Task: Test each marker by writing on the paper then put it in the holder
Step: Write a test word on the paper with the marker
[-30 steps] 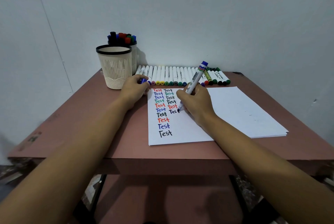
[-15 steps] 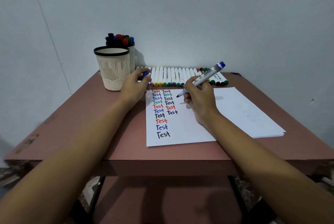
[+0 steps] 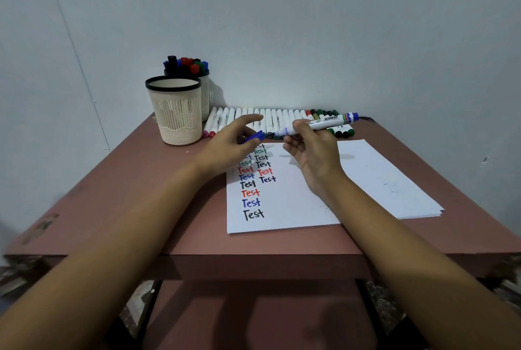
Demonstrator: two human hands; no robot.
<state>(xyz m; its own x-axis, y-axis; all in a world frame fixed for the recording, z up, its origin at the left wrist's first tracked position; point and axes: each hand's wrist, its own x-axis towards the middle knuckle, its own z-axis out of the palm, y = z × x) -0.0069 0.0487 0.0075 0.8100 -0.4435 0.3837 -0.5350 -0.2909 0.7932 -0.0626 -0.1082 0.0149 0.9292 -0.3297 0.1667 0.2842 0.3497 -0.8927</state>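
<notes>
Items on the table (image 3: 135, 197), left to right:

1. Two holders at the back left. The front holder (image 3: 175, 115) is cream with a black rim and stands upright. The rear holder (image 3: 205, 95), touching or just behind it, is packed with capped markers.
2. One row of markers (image 3: 270, 119) lies side by side along the back edge. The hands cover part of it, so the exact count cannot be read.
3. One left hand (image 3: 225, 149), raised over the paper's top left corner. It pinches one blue cap (image 3: 253, 136) between the thumb and the curled fingers, with the index finger extended.
4. One right hand (image 3: 314, 149), palm turned left. The thumb and fingertips grasp one marker (image 3: 320, 123), held level above the paper's top edge. Its bare tip points left, just beside the cap.
5. One stack of paper (image 3: 296, 200), with two columns of "Test".
</notes>
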